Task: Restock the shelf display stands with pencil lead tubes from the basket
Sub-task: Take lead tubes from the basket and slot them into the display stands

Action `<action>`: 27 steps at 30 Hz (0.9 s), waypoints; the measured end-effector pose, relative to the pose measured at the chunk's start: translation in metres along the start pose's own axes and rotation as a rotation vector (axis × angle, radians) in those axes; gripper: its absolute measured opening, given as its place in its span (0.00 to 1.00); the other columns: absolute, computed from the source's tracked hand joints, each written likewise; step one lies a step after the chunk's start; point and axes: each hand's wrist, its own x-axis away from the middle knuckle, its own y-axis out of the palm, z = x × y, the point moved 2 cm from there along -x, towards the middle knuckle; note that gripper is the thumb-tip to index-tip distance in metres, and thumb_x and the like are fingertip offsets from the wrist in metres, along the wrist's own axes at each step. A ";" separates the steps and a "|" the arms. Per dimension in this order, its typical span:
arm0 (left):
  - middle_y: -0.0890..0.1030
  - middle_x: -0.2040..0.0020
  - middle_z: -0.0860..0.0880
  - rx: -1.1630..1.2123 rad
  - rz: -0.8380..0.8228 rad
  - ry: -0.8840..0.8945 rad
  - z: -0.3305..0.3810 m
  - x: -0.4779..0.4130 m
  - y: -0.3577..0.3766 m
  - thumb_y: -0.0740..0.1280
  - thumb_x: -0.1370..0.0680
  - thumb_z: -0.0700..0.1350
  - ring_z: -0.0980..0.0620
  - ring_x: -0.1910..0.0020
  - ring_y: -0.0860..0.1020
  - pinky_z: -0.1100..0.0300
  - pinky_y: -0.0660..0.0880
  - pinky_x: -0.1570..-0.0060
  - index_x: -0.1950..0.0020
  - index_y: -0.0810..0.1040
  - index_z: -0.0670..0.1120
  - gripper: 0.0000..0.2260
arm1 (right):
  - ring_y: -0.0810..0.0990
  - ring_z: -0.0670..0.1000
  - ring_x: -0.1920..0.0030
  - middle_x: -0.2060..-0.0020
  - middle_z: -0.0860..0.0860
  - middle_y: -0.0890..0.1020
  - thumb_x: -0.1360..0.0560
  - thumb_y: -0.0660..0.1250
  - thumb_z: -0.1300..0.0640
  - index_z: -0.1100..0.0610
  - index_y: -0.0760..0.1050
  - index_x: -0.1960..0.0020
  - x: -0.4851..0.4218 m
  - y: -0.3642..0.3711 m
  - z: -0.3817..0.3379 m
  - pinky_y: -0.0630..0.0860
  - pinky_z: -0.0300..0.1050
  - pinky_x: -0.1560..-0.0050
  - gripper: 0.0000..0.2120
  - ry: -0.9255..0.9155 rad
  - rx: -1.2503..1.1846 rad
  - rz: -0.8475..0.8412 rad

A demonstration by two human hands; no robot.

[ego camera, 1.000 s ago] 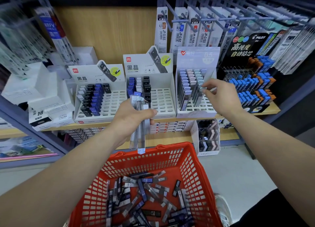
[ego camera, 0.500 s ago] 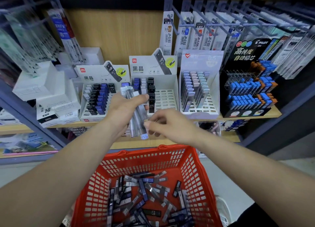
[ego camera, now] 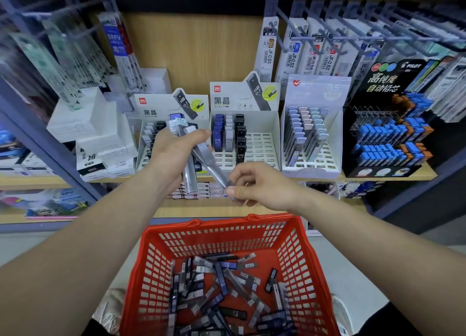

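My left hand (ego camera: 174,154) grips a bunch of clear grey pencil lead tubes (ego camera: 189,174) in front of the left white display stand (ego camera: 161,108). My right hand (ego camera: 257,184) pinches the lower end of one tube (ego camera: 214,167) that sticks out of that bunch. Below them a red basket (ego camera: 300,257) holds several loose lead tubes (ego camera: 222,285). The middle white stand (ego camera: 259,149) carries three short rows of tubes. The pale stand (ego camera: 325,164) to its right holds pastel-capped tubes.
A black Pilot stand (ego camera: 378,83) with blue and orange tubes sits at the right of the wooden shelf (ego camera: 428,171). White refill boxes (ego camera: 100,146) are stacked at the left. Hanging refill packs (ego camera: 292,50) on metal hooks fill the wall above.
My right hand left the pale stand, came down to the bunch and now pinches one tube's end. My left hand has lifted and tilted the bunch.
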 end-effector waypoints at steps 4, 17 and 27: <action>0.84 0.66 0.48 -0.014 0.006 -0.010 0.000 -0.006 -0.007 0.75 0.25 0.38 0.49 0.67 0.84 0.58 0.81 0.61 0.57 0.81 0.46 0.05 | 0.83 0.49 0.61 0.60 0.51 0.79 0.22 0.70 0.61 0.56 0.79 0.50 0.000 -0.021 0.008 0.81 0.46 0.58 0.02 0.003 -0.083 0.125; 0.86 0.62 0.44 -0.362 -0.239 -0.026 -0.029 0.013 0.027 0.80 0.30 0.44 0.47 0.61 0.85 0.48 0.79 0.51 0.58 0.80 0.43 0.10 | 0.82 0.50 0.66 0.62 0.52 0.84 0.20 0.66 0.66 0.55 0.78 0.45 0.002 -0.055 0.007 0.79 0.44 0.65 0.08 -0.070 -0.470 0.362; 0.87 0.55 0.44 -0.200 -0.351 -0.100 -0.039 0.025 0.055 0.75 0.23 0.45 0.44 0.55 0.85 0.43 0.80 0.49 0.47 0.83 0.42 0.09 | 0.72 0.47 0.69 0.58 0.54 0.79 0.17 0.61 0.62 0.54 0.75 0.39 0.001 -0.056 0.003 0.69 0.39 0.71 0.09 -0.055 -0.462 0.346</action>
